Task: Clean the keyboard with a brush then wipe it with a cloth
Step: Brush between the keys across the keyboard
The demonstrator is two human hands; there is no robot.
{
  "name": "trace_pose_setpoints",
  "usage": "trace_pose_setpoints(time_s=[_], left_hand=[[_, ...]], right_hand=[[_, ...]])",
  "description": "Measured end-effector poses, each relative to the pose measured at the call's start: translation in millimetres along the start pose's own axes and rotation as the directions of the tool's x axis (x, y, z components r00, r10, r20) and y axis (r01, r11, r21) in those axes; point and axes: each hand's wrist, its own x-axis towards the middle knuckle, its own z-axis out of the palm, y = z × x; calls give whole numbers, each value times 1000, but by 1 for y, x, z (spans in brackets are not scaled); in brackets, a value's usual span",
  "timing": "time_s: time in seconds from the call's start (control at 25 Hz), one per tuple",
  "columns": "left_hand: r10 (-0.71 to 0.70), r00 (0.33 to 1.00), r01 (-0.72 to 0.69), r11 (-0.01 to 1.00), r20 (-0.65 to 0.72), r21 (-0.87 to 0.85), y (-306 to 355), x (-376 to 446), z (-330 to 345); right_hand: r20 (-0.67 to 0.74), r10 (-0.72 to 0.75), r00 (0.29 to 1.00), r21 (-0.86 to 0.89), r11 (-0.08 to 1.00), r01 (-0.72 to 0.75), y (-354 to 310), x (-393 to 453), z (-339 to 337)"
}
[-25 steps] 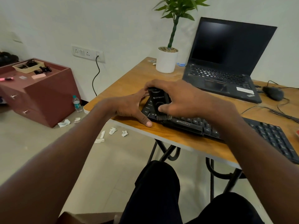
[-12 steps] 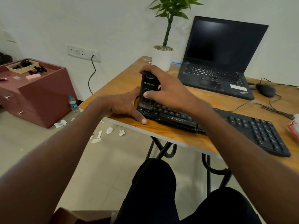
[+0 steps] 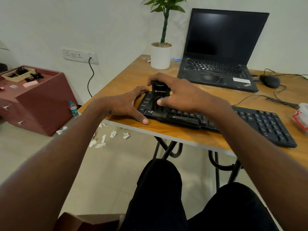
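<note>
Brush (image 3: pixel 159 97): right hand (image 3: pixel 181 95) gripped it upright on the keyboard's (image 3: pixel 260 124) left end.
Left hand (image 3: pixel 126 105): fingers spread, braced that end, held nothing.

The black rectangular plastic keyboard (image 3: pixel 260 124), marked ZEBRONICS on its front edge, lies flat on the wooden desk (image 3: pixel 175 132), parallel to the desk's near edge and close to it. Its left end is near the desk's left corner; its numeric pad is at the right end. The black plastic brush (image 3: pixel 159 99), a flat upright block with white lettering on its face, stands on the left end of the keyboard. Its dark bristle strip touches the bottom key row, left of the ZEBRONICS marking.
</note>
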Motion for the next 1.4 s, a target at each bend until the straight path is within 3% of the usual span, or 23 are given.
trace_pose_setpoints(time_s=[0.08,0.16,0.24,0.32,0.4,0.48,0.64,0.76,0.92,1.04,1.16,1.28,1.4], left_hand=[[11,1000,-10,1000,-10,14,-2,2,-1],[27,1000,-27,999,-9,26,-3,2,-1],[37,999,-37,999,-10,13,-2,1,0],[39,999,-38,999,-17,18,-2,2,0],[33,999,-33,999,-13,23,-2,1,0],[19,1000,-19,999,-1,28,-3,1,-1],[15,999,-15,1000,29,-10,1,-1,0],[10,999,-10,1000,40,-19,1,0,0],[4,999,-3,1000,41,-17,3,-1,0],[-1,999,2,1000,41,-4,5,-4,1],[-14,999,13,1000,43,5,4,-2,0],[-1,999,0,1000,54,13,4,-2,0],[5,999,-4,1000,44,-7,4,-3,2]], right_hand=[[38,86,996,-188,979,-77,5,-5,-15],[-52,16,999,-326,945,-32,2,-12,-17],[-76,-87,993,-228,971,68,1,-22,-6],[-9,-73,997,-161,985,70,6,-33,-4],[61,28,998,-290,957,-9,13,-35,-21],[13,51,999,-365,930,-42,13,-32,-29],[-60,-84,995,-120,990,76,1,-32,0],[-23,-11,1000,-177,984,7,5,-30,-6],[-137,-35,990,-160,987,13,0,-23,-3],[-64,-105,992,-134,986,96,-8,-21,14],[81,-80,994,-203,975,95,-12,-13,0],[10,-83,996,-269,960,83,-13,-11,3],[34,-99,995,-163,981,103,-9,-19,9]])
